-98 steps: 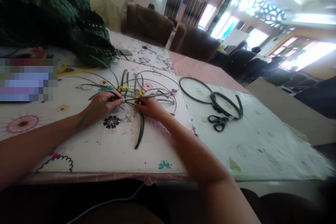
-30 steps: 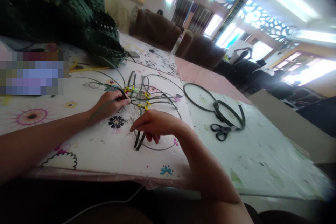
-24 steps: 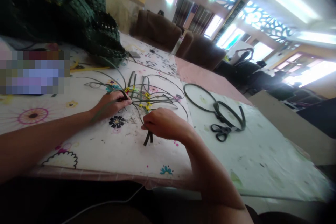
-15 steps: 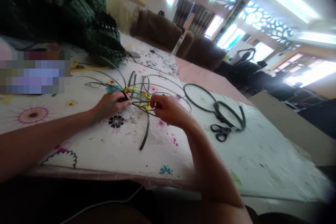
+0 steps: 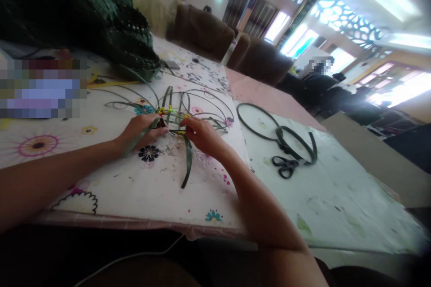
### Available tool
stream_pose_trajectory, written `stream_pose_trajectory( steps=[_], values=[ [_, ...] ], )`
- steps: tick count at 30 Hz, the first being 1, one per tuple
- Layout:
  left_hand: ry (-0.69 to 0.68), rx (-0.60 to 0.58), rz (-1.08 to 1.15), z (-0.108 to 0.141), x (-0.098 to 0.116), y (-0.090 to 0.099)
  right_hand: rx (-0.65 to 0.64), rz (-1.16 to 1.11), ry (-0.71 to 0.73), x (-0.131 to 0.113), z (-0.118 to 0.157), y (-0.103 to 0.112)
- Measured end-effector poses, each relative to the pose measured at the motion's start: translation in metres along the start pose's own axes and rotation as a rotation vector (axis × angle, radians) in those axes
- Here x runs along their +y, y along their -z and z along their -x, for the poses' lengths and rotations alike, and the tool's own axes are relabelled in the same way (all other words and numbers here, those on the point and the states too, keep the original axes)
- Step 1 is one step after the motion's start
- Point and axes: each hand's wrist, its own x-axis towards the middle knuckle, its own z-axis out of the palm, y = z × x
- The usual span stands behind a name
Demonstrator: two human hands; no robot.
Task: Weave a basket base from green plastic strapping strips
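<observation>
A loose lattice of dark green weaving strips (image 5: 188, 161) lies on the flowered tablecloth, with long ends curling outward. Small yellow clips (image 5: 161, 110) sit along its crossings. At its left side, my left hand (image 5: 143, 128) is closed on a green strip that loops over the fingers and hangs along the wrist. My right hand (image 5: 198, 131) is at the lattice's right side, fingers bent and pinched together at the crossing strips near a yellow clip. What exactly lies between those fingertips is hidden.
Black-handled scissors (image 5: 286, 166) lie on the right beside a coiled dark strip (image 5: 296, 143) and a dark ring (image 5: 257, 121). Dark green woven baskets (image 5: 134, 49) are piled at the back left. Brown chairs (image 5: 204, 29) stand beyond the table.
My right hand has shifted slightly left and turned in over the lattice. The strips on the right have swung, and another strip end now hangs near the front one. My left hand keeps its hold.
</observation>
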Motion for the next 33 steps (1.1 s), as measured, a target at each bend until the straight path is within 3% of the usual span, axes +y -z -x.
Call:
stream_pose_trajectory(
  steps=[4,7,11,15,26,33],
  values=[
    [-0.006,0.010,-0.006,0.000,0.001,0.000,0.040,0.345,0.039,0.005,-0.005,-0.015],
    [-0.072,0.011,-0.062,0.000,-0.001,-0.002,0.056,0.433,0.079,0.008,-0.007,-0.027],
    [-0.149,-0.016,-0.171,-0.002,-0.004,-0.006,0.054,0.320,0.021,0.009,-0.009,-0.040],
    [-0.121,-0.047,-0.161,-0.003,-0.003,-0.004,0.067,0.219,-0.037,0.013,-0.011,-0.044],
    [-0.030,-0.077,-0.092,-0.006,-0.001,0.000,0.042,0.391,-0.111,0.010,-0.007,-0.045],
    [-0.009,-0.085,-0.050,-0.006,-0.003,0.001,0.020,0.270,-0.071,0.018,-0.009,-0.037]
  ],
)
